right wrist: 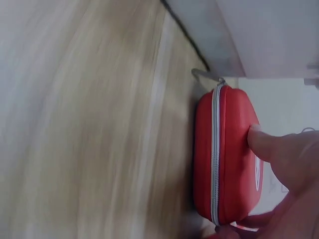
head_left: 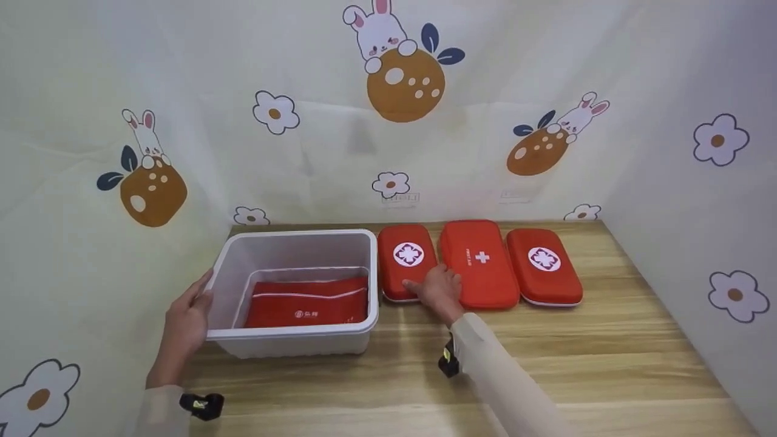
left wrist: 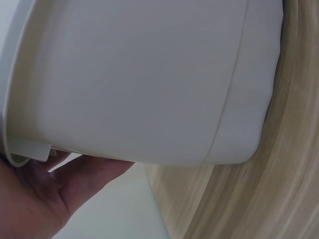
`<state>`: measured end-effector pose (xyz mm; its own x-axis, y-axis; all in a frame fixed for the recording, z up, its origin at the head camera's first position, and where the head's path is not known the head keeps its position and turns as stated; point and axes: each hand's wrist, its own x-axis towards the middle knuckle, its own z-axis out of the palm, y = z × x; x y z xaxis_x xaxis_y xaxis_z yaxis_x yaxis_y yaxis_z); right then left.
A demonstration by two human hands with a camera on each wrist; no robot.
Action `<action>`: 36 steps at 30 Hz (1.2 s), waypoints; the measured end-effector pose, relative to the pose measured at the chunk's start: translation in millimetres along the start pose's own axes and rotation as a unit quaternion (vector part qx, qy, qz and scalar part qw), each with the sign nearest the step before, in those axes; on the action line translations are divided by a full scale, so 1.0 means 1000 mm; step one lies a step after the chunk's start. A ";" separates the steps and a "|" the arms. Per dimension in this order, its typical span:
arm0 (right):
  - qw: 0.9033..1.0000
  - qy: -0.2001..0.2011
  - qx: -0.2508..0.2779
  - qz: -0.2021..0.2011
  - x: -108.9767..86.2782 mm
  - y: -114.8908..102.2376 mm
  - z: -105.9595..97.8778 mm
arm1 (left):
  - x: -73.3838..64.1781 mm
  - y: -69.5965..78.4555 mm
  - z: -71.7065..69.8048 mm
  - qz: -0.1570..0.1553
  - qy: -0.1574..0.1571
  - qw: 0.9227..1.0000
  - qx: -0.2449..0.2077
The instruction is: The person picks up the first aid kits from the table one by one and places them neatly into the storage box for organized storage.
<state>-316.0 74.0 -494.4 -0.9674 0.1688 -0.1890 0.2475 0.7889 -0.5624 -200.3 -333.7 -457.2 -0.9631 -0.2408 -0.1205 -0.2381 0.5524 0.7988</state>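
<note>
The left case (head_left: 408, 258) lies flat on the table (head_left: 613, 364), just beside the bin (head_left: 291, 347), its round white emblem facing up; the right hand (head_left: 440, 291) grips it at the near end, thumb (right wrist: 261, 142) on the top face, fingers curled at the side toward the middle case (head_left: 484, 267), though whether they brush that one too I cannot tell; a pale zip (right wrist: 216, 154) runs round its edge, with a strap (right wrist: 203, 74) at the corner by the bin. The left hand (head_left: 187, 315) holds the bin by its left side, thumb near the rim (head_left: 291, 332), fingers tucked beneath the lip; the bin is off-white and stands on the wood, and inside, on its floor, lies a red pouch (head_left: 303, 306) with white print. The middle case, a bit larger, bears a white cross and small lettering; past it the right case (head_left: 544, 267) has an emblem like the left one's, so the three sit in a row along the back. Both forearms wear pale sleeves (head_left: 504, 379), a black device (head_left: 449, 361) at each wrist; behind and at the sides hangs a pale sheet (head_left: 328, 158) printed with rabbits, orange fruit and white flowers.
</note>
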 end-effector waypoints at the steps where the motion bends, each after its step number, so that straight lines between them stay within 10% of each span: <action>1: 1.000 0.001 0.003 0.003 -0.001 -0.001 0.000 | 0.000 0.000 0.000 0.000 0.001 1.000 0.002; 9: 1.000 -0.008 0.005 -0.021 -0.003 -0.002 0.001 | 0.000 -0.003 -0.002 0.000 0.002 1.000 0.010; 36: 0.979 -0.025 0.157 0.130 -0.002 -0.006 0.014 | 0.001 -0.002 -0.002 -0.003 -0.004 1.000 -0.004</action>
<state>-314.4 60.7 -502.2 -0.8679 0.3045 -0.3925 0.4964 0.5022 -0.7081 -200.4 -336.7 -457.2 -0.9625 -0.2381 -0.1301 -0.2432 0.5448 0.8025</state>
